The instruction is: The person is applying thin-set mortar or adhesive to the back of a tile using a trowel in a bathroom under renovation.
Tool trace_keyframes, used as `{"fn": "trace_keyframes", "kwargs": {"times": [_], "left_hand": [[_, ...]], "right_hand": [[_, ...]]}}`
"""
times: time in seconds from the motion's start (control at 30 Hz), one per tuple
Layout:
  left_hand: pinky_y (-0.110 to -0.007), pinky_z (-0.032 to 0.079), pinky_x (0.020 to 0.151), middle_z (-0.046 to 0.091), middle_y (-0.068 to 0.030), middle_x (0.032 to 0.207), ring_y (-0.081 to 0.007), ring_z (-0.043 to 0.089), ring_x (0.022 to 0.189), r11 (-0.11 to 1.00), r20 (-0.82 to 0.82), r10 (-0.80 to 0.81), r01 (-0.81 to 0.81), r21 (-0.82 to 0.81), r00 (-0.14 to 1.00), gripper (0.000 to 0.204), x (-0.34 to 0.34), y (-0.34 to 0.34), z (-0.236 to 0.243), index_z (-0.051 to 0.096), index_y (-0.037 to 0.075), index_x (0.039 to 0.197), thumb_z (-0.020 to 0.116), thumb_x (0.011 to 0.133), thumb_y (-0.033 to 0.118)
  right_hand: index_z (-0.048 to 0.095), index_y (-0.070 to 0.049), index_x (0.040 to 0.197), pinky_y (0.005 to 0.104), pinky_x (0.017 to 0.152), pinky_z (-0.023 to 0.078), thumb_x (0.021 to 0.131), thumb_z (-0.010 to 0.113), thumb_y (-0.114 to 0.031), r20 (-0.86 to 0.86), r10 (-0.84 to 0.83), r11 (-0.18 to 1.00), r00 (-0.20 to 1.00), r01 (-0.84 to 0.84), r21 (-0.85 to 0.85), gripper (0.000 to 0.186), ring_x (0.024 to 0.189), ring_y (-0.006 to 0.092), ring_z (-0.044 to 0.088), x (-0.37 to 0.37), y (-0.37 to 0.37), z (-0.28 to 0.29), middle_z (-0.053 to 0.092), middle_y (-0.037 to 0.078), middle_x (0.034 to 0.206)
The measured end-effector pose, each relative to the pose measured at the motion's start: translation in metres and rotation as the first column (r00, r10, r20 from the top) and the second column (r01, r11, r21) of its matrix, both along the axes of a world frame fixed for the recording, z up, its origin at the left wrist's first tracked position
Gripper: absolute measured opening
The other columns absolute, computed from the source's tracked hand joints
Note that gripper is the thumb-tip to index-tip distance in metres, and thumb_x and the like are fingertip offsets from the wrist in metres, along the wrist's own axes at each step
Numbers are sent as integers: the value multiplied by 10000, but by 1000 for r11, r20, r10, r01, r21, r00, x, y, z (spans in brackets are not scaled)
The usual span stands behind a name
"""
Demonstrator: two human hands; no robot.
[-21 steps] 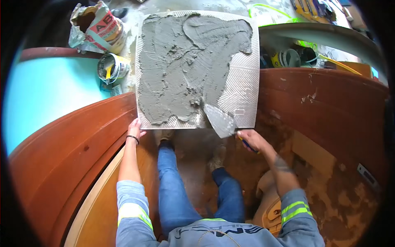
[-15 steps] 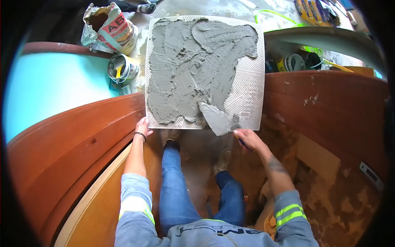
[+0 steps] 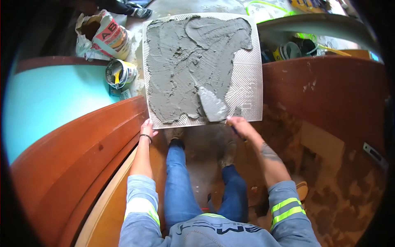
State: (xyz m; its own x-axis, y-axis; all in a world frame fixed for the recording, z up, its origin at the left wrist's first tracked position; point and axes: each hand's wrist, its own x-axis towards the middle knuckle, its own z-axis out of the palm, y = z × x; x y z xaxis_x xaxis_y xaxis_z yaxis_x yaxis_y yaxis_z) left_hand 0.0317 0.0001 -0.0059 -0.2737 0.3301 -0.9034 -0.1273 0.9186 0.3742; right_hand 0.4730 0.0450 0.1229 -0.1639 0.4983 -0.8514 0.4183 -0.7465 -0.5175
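A large square tile (image 3: pixel 249 78) lies ahead of me with its ribbed back up. Grey mortar (image 3: pixel 177 61) coats most of it; bare ribs show along the right side and the near edge. My right hand (image 3: pixel 240 126) grips the handle of a trowel (image 3: pixel 212 106), whose mortar-smeared blade lies against the mortar near the tile's front edge. At the tile's near left corner, my left hand (image 3: pixel 148 128) holds the edge, with the thumb at the rim and the other fingers partly hidden.
Left of the tile stand an open bag (image 3: pixel 109 35) and a bucket (image 3: pixel 123 73) with a yellow-handled brush (image 3: pixel 117 77). Reddish-brown wooden panels (image 3: pixel 82 140) flank me on both sides. More containers (image 3: pixel 290 50) sit at the right. A shoe (image 3: pixel 141 12) shows at the far left.
The trowel has moved up and slightly left, from overhanging the tile's front edge onto the mortar, my right hand with it. The left hand still holds the corner.
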Motion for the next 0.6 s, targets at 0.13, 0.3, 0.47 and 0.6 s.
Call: {"fn": "trace_keyframes", "kwargs": {"times": [0.13, 0.3, 0.47, 0.6], "left_hand": [[-509, 460, 842, 544, -49, 1206, -269, 579, 986, 999, 43, 41, -42, 17, 998, 365, -25, -4, 4, 401, 161, 1340, 395, 985, 243], [-462, 482, 796, 575, -19, 1158, -230, 608, 903, 997, -15, -48, 47, -54, 999, 339, -40, -8, 7, 421, 184, 1316, 396, 983, 244], [-439, 483, 796, 586, -9, 1098, -198, 591, 869, 999, 117, 32, -36, 34, 993, 342, -6, -5, 5, 427, 154, 1306, 418, 981, 262], [-455, 494, 803, 568, -35, 1139, -236, 589, 938, 998, 104, 56, -60, 37, 993, 367, -31, -9, 13, 390, 144, 1333, 414, 983, 248]], "right_hand": [[637, -57, 1049, 391, 680, 494, 919, 455, -461, 192, 269, 961, 944, -276, 11, 461, 718, 287, 639, -19, -38, 17, 651, 160, 770], [643, -116, 1045, 427, 799, 476, 898, 481, -463, 334, 348, 896, 876, -415, 156, 410, 927, 363, 601, 10, -45, 28, 654, 169, 933], [637, -90, 1020, 407, 783, 474, 898, 509, -422, 304, 47, 957, 952, -131, 260, 376, 903, 371, 598, 64, -48, -20, 642, 182, 914], [636, -79, 949, 439, 712, 478, 889, 533, -414, 398, 62, 953, 915, -173, 248, 355, 844, 381, 606, 81, -98, 0, 634, 198, 863]]}}
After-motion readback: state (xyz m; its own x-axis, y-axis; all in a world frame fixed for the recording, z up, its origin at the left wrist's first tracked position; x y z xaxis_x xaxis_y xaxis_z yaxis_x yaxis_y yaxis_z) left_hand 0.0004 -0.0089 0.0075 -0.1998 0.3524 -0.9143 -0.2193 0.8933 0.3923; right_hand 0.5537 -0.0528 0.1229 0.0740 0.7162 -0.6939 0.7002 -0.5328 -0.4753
